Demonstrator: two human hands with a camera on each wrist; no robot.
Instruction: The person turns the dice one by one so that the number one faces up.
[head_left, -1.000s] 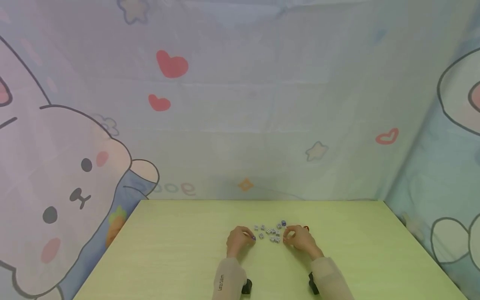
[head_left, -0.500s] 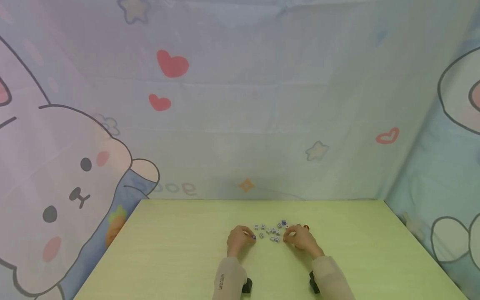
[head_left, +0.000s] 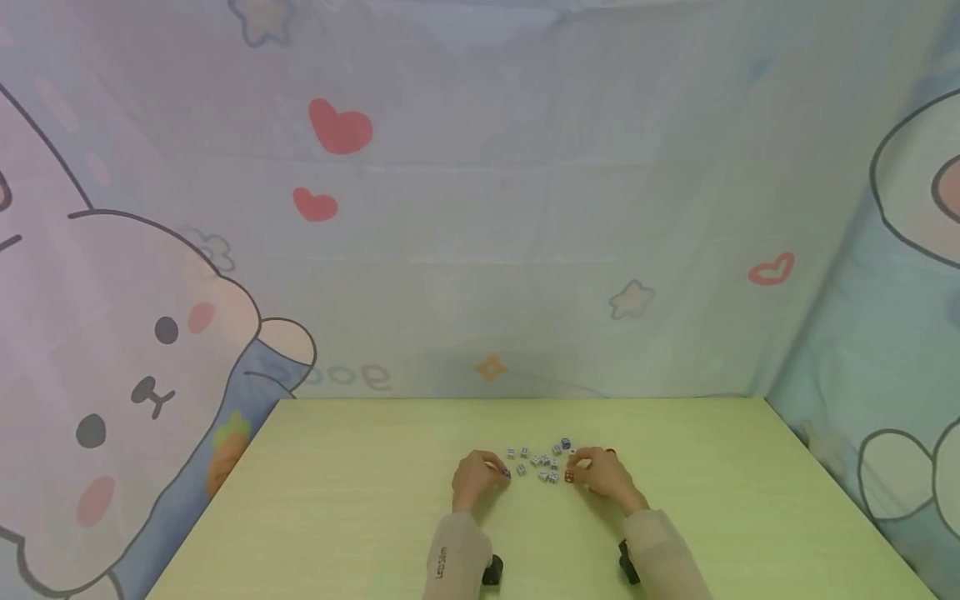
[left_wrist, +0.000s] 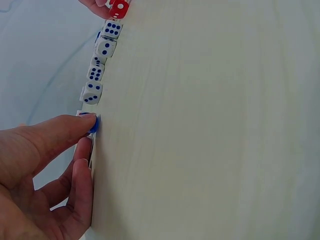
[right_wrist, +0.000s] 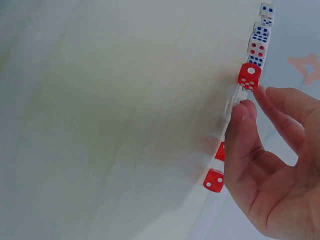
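Note:
My left hand (head_left: 474, 480) pinches a blue die (left_wrist: 94, 125) low over the table; in the left wrist view the thumb covers much of it. My right hand (head_left: 606, 477) is beside a red die (right_wrist: 249, 76), its fingertips right at the die's near side and the thumb held apart from it. Several white dice (head_left: 545, 460) with blue or red pips lie scattered between the hands. Two more red dice (right_wrist: 214, 180) sit past the right thumb in the right wrist view, one of them partly hidden by it.
A dark blue die (head_left: 566, 443) lies at the back of the scattered group. The pale yellow table (head_left: 337, 500) ends at a printed curtain (head_left: 480, 208) behind, with another curtain (head_left: 885, 350) at the right side.
The red die at the right fingertips, mostly covered half a second ago, now shows fully as the right fingers have loosened off it. The left hand keeps its hold on the blue die.

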